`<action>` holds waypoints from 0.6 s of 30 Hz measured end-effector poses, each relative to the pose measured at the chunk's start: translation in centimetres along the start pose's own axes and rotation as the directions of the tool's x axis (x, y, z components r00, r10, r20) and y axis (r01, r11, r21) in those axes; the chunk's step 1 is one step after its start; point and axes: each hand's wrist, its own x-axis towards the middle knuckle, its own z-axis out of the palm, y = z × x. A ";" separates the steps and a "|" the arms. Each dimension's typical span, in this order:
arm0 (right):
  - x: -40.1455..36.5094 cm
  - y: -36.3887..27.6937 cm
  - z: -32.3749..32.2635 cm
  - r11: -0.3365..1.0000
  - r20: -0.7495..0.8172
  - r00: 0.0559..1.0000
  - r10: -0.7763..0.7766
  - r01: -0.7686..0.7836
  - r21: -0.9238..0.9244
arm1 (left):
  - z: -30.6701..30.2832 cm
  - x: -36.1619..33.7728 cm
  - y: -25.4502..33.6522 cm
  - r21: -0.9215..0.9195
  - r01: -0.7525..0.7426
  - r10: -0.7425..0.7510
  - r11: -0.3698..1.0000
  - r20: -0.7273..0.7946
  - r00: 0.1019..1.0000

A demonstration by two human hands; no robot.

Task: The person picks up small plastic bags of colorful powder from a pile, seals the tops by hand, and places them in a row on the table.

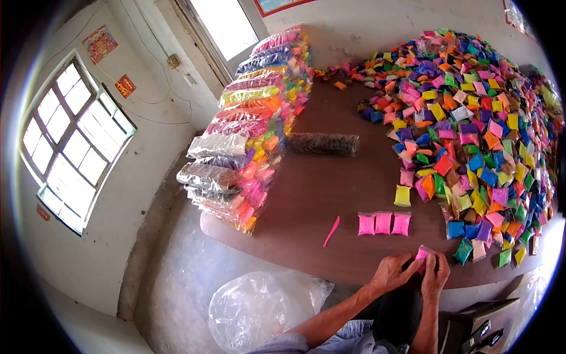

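Note:
A small pink packet point(423, 253) is pinched between my two hands at the table's near edge. My left hand point(391, 272) reaches in from the left with its fingers closed on the packet's side. My right hand point(435, 275) grips it from the right, fingers bent and covering part of it. Just beyond my hands, three pink packets point(383, 223) lie side by side in a row. A pink plastic knife-like tool point(332, 231) rests to their left. One yellow packet point(402, 196) sits farther back.
A large heap of mixed coloured packets point(471, 141) covers the right side of the brown table point(318, 189). Long filled plastic bags point(236, 127) are stacked along the left, with a dark bag point(323, 144) beside them. A clear plastic bag point(259, 307) lies below the table's front edge.

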 end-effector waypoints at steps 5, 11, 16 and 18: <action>0.2 -1.9 0.7 0.999 0.054 0.998 -0.035 0.034 0.026 | 0.0 -0.4 -0.5 -0.058 0.026 -0.029 0.998 -0.049 0.998; -0.1 -0.7 0.4 0.998 0.044 0.998 -0.050 0.049 0.027 | -0.8 0.0 1.2 -0.094 0.030 -0.033 0.995 -0.034 0.999; 0.0 -0.1 -0.1 0.998 -0.003 1.000 0.020 -0.019 0.065 | -0.2 0.0 1.0 -0.009 -0.057 0.056 0.998 -0.076 0.996; 0.0 0.6 -0.2 0.996 0.026 0.998 0.050 -0.052 0.072 | 0.0 0.0 0.4 0.017 -0.134 0.135 0.991 -0.130 0.982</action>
